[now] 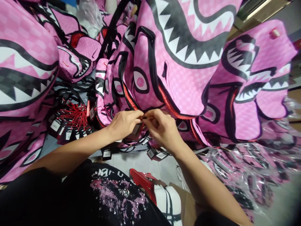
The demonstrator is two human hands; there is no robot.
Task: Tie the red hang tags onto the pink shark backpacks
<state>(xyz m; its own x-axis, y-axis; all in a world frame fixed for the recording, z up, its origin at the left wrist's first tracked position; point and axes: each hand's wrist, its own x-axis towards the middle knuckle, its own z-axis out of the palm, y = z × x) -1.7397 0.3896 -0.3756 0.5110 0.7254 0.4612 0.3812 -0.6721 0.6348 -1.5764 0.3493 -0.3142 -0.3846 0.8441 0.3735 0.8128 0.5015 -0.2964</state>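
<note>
My left hand (125, 124) and my right hand (163, 127) meet fingertip to fingertip at the lower edge of a large pink backpack (188, 84) with a black-and-white shark-mouth print. Both hands are closed in a pinch. What sits between the fingers is small and dark, too hidden to name. An open red-edged zipper (169, 102) runs along the bag just above my right hand. Below my hands hang several black hang tags (155, 153) with white labels. To the left lies a bunch of red tag strings (76, 114) with more black tags.
More pink shark-print bags (23, 59) stand at the left, and others (244, 110) at the right. Plastic-wrapped pink items (251, 169) lie in a pile at the lower right. A red-and-white object (143, 180) rests below on the floor (127, 160). Black straps (75, 86) lie behind the tags.
</note>
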